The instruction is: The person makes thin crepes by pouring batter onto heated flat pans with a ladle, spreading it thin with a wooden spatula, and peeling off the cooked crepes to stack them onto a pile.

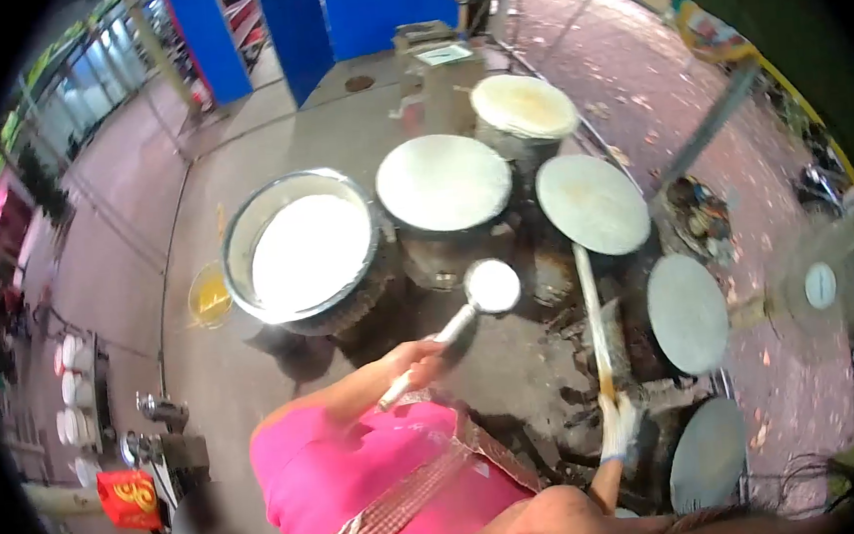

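My left hand (416, 362) is closed around the pale handle of a ladle (460, 323), whose round bowl holds white liquid (494, 286). The bowl hangs over the floor, in front of a large metal pot (235, 252) filled with white batter-like liquid (310, 246). My right hand (618, 427), in a whitish glove, grips a long wooden stick (591, 304). Its far end reaches the near edge of a round griddle (593, 204) coated in a pale layer. Whether the tip touches that griddle, I cannot tell.
Several more round pale-topped griddles (443, 182) curve from the back to the right (687, 313) on dark stoves. A basin with yellow liquid (211, 296) stands left of the pot. Boxes (447, 75) are stacked at the back; a red packet (129, 499) lies at lower left.
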### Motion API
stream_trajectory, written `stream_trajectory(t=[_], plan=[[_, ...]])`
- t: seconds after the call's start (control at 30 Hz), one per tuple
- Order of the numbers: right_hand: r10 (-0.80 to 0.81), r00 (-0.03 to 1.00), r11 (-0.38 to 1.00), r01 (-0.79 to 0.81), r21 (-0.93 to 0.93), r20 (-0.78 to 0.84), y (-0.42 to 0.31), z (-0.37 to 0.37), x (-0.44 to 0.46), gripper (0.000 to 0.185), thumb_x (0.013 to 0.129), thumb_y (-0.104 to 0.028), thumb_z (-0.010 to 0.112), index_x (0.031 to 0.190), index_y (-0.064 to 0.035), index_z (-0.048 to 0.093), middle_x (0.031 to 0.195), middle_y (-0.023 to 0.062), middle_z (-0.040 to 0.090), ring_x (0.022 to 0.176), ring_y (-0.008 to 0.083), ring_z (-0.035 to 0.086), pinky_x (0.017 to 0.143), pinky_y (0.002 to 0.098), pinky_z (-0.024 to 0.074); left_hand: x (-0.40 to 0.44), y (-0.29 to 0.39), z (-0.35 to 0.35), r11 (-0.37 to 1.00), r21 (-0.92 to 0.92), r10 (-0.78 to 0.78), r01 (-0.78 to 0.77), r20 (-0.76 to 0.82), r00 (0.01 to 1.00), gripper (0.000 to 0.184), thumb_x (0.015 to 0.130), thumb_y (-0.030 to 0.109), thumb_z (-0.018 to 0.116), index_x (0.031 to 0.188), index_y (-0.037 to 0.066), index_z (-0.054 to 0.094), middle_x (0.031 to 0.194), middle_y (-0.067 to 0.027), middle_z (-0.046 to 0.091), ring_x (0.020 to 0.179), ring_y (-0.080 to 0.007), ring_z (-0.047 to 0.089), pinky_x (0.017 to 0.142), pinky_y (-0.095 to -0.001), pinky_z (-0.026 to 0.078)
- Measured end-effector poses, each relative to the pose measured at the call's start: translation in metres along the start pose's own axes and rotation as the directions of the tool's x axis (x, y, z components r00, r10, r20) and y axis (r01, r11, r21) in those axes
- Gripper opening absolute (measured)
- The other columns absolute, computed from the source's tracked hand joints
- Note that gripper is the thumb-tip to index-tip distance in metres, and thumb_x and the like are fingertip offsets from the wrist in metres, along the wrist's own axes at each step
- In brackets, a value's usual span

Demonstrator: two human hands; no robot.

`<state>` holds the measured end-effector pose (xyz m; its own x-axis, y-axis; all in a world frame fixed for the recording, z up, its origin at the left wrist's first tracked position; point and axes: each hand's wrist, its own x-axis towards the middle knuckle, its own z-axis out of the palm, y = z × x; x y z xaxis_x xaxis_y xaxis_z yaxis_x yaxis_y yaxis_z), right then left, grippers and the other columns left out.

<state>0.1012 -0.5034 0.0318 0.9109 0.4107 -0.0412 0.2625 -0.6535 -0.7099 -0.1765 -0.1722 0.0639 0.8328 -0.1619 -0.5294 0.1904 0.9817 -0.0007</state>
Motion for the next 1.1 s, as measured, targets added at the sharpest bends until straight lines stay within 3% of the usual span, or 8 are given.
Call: stream_trajectory(t=[0.2,0.3,0.47,0.63,0.73,0.8,0.97,1.1], plan=[[-0.435,0.784,0.82,0.548,-0.165,0.444,-0.252,0.191,0.109,0.032,0.075,-0.03,0.064,0.095,-0.0046,0.064,0.089,0.0208,0.063,0.085,0.0347,0.061,0.072,0.0408,0.0471,-0.142,0.111,-0.101,0.694,0.478,0.637,-0.538,-0.062,0.768,0.064,0.088,0.009,0.049,0.139,0.027,0.015,0.061,-0.003,0.042,0.039,-0.0109,0.038,0.03,-0.0218,0.031],[-0.36,0.631,0.687,0.678,-0.261,0.687,-0.382,0.28,0.11,0.035,0.073,-0.039,0.061,0.092,-0.0088,0.065,0.086,0.0184,0.063,0.084,0.0329,0.061,0.07,0.0397,0.0461,-0.166,0.173,-0.179,0.737,0.381,0.646,-0.558,-0.158,0.747,0.07,0.087,0.009,0.051,0.141,0.027,0.009,0.063,-0.0028,0.044,0.041,-0.0118,0.041,0.031,-0.0222,0.032],[-0.269,0.332,0.124,0.943,-0.31,0.904,-0.427,0.455,0.069,0.028,0.073,-0.033,0.056,0.084,-0.0083,0.065,0.084,0.0149,0.065,0.08,0.0303,0.063,0.072,0.0425,0.0478,-0.128,0.264,-0.345,0.876,0.397,0.482,-0.274,-0.717,0.503,0.028,0.084,0.012,0.053,0.106,-0.004,0.043,0.053,-0.004,0.042,0.037,-0.015,0.04,0.031,-0.0287,0.033],[-0.252,0.444,0.401,0.856,-0.325,0.86,-0.405,0.442,0.071,0.039,0.074,-0.044,0.06,0.082,-0.007,0.065,0.082,0.0155,0.065,0.075,0.032,0.063,0.065,0.0433,0.0492,-0.107,0.267,-0.373,0.829,0.548,0.514,-0.114,-0.665,0.542,0.023,0.084,0.012,0.052,0.077,-0.009,0.049,0.05,-0.01,0.048,0.035,-0.0203,0.044,0.03,-0.0333,0.034],[-0.165,0.489,0.551,0.766,-0.331,0.857,-0.349,0.439,0.035,0.04,0.076,-0.044,0.059,0.083,-0.0051,0.064,0.084,0.0201,0.063,0.083,0.0367,0.061,0.073,0.0431,0.0478,-0.11,0.274,-0.329,0.949,-0.001,0.241,-0.316,-0.645,0.725,0.029,0.088,0.018,0.049,0.066,0.0,0.043,0.046,-0.0043,0.04,0.032,-0.0148,0.037,0.027,-0.0279,0.031],[-0.096,0.521,0.646,0.68,-0.345,0.848,-0.345,0.404,0.013,0.042,0.079,-0.046,0.056,0.086,-0.0054,0.062,0.083,0.0215,0.063,0.083,0.0375,0.06,0.072,0.0451,0.0469,-0.125,0.276,-0.285,0.75,-0.598,0.009,-0.284,-0.42,0.907,0.038,0.09,0.025,0.046,0.057,0.012,0.033,0.044,0.0019,0.03,0.032,-0.0079,0.03,0.025,-0.0208,0.026],[-0.38,0.662,0.774,0.61,-0.169,0.646,-0.382,0.342,-0.01,0.042,0.081,-0.046,0.054,0.091,-0.0057,0.06,0.08,0.0204,0.063,0.075,0.0386,0.061,0.065,0.0471,0.0467,-0.241,0.269,-0.089,0.764,-0.284,0.417,-0.58,-0.468,0.779,0.037,0.089,0.028,0.054,0.061,0.013,0.035,0.048,0.0037,0.032,0.034,-0.0018,0.025,0.023,-0.0166,0.02],[-0.814,0.55,0.57,0.819,0.069,0.185,-0.428,0.339,0.02,0.031,0.08,-0.035,0.063,0.09,-0.0061,0.061,0.07,0.0172,0.062,0.061,0.0358,0.06,0.055,0.0441,0.0457,-0.32,0.252,0.032,0.66,0.14,0.744,-0.738,-0.254,0.617,0.011,0.093,0.028,0.047,0.089,0.022,0.039,0.056,0.0049,0.029,0.039,-0.001,0.024,0.024,-0.0143,0.018]])
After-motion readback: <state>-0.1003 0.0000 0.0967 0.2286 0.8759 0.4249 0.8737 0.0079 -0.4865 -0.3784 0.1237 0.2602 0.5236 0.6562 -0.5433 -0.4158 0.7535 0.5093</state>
